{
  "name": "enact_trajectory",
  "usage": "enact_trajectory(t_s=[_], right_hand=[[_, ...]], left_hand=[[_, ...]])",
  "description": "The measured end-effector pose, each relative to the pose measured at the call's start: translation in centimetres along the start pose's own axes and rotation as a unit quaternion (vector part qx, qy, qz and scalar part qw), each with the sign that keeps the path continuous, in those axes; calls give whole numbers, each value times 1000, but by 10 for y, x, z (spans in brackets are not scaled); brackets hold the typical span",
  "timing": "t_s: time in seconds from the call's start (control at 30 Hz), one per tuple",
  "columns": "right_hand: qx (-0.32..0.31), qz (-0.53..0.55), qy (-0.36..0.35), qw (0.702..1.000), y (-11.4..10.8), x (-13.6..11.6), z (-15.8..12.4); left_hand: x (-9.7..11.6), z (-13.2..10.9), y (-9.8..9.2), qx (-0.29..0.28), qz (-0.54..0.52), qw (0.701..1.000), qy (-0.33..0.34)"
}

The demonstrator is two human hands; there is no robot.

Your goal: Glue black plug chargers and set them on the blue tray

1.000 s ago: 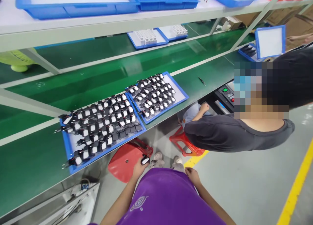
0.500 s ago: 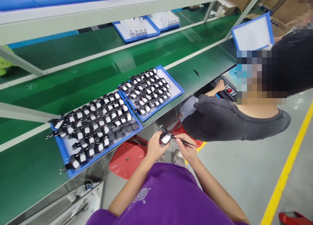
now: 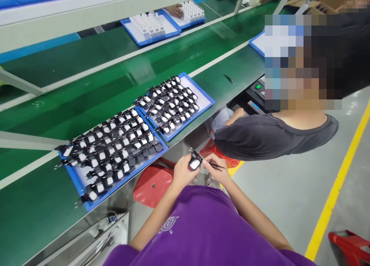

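Note:
My left hand [image 3: 182, 171] is closed round a small black part with a white face [image 3: 195, 163], held in front of my purple shirt. My right hand [image 3: 214, 166] pinches a pair of thin black tweezers [image 3: 218, 165] whose tip meets the part. Just beyond my hands, on the green bench, lie two blue trays: the near one [image 3: 75, 178] and the far one [image 3: 206, 100], each covered with several of the same black parts with wires.
A person in a dark grey top sits at the right, bent toward a control panel [image 3: 256, 92]. A red stool [image 3: 152, 184] stands below the bench. Spare tweezers [image 3: 229, 78] lie on the belt. Trays of white parts [image 3: 148, 25] sit farther back. A yellow floor line [image 3: 337, 189] runs right.
My hands rose from beside my legs and came together in front of me. The left holds the black part throughout; the right now holds tweezers to it. The view shifted left.

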State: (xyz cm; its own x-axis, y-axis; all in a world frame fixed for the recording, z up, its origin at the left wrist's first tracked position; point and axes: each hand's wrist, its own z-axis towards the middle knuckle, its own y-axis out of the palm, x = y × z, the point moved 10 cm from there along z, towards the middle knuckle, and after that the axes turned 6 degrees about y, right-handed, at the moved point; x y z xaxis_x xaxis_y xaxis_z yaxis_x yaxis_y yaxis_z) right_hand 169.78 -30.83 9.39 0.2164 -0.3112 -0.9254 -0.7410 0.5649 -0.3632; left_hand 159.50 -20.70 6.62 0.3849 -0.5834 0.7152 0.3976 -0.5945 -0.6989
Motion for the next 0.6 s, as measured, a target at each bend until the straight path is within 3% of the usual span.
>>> enact_trajectory(t_s=[0.3, 0.6], right_hand=[[-17, 12, 32, 999, 24, 17, 17], [-19, 56, 87, 994, 23, 40, 52]], left_hand=[[-20, 4, -1, -8, 21, 999, -26], [-27, 42, 10, -50, 2, 998, -32]])
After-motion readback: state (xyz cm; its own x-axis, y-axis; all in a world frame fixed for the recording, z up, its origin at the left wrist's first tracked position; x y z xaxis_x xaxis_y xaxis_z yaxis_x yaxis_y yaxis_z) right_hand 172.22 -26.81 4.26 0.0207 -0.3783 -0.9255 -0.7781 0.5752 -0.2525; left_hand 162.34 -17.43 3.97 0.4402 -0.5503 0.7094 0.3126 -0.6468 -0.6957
